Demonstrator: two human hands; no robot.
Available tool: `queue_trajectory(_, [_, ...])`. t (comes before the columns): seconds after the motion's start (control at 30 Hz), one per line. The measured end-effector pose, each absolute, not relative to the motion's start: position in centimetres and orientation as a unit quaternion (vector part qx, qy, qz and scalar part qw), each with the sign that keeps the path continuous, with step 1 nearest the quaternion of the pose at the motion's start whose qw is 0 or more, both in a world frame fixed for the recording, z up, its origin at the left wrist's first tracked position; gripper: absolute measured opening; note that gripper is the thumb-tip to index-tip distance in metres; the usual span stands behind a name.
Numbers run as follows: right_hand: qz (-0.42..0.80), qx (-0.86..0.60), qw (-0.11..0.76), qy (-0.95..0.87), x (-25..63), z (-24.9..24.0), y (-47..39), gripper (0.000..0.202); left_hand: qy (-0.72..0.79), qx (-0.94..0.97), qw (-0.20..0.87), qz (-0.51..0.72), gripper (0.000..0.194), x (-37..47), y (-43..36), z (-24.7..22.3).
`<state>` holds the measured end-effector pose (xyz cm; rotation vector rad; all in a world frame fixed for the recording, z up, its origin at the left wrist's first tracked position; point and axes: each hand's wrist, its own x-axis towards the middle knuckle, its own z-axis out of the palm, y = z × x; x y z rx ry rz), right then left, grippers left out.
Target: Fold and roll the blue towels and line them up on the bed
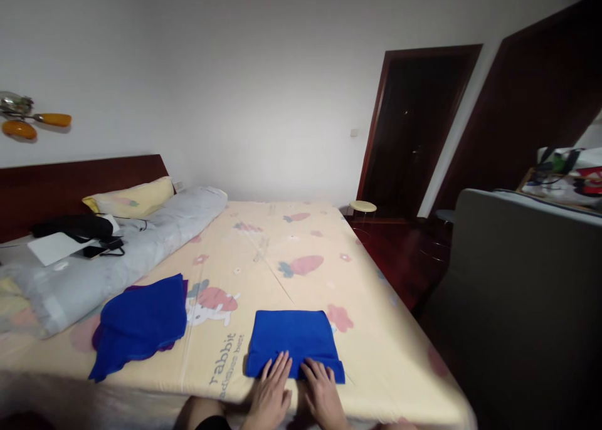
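Observation:
A folded blue cloth [294, 333] lies flat on the patterned bedsheet [376, 348], its near edge turned over in a narrow fold. My left hand [273, 392] rests with its fingertips on that near edge, left of the middle, fingers stretched out. Just to its right, my right hand [324, 392] touches the same fold with its fingers extended. Neither hand grips the cloth. Off to the left, a loose pile of blue cloth [141, 320] shows purple cloth under its edges.
A rolled grey quilt [117, 267] lies along the left, with a black bag [78, 227] and a white flat item [56, 248] on it. A yellow pillow [134, 198] leans behind. Beyond the bed's right edge stand a round stool [362, 206] and a grey panel [517, 304].

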<state>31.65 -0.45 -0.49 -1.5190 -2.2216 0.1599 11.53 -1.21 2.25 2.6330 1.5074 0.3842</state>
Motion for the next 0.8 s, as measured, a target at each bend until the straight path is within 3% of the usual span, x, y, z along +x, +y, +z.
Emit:
queue_trajectory(0.17, [0.032, -0.574, 0.220, -0.788, 36.4, -3.1, -0.7, 0.049, 0.525, 0.843, 0.051, 0.104, 0.070, 7.5, -1.5, 2.3])
queue_trajectory(0.33, [0.034, -0.595, 0.209, -0.775, 40.7, -3.9, -1.1, 0.053, 0.559, 0.820, 0.032, 0.119, 0.065, 4.0, -1.7, 0.9])
queue_trajectory(0.63, [0.007, -0.622, 0.234, -0.747, 38.9, -1.0, 0.6, 0.039, 0.644, 0.759, 0.043, 0.085, 0.068, 5.9, 1.1, 2.7])
queue_trajectory(0.8, [0.077, -0.607, 0.225, -0.758, 39.5, 2.3, -0.2, 0.036, 0.615, 0.773, 0.079, 0.137, 0.053, 5.1, 0.1, 5.7])
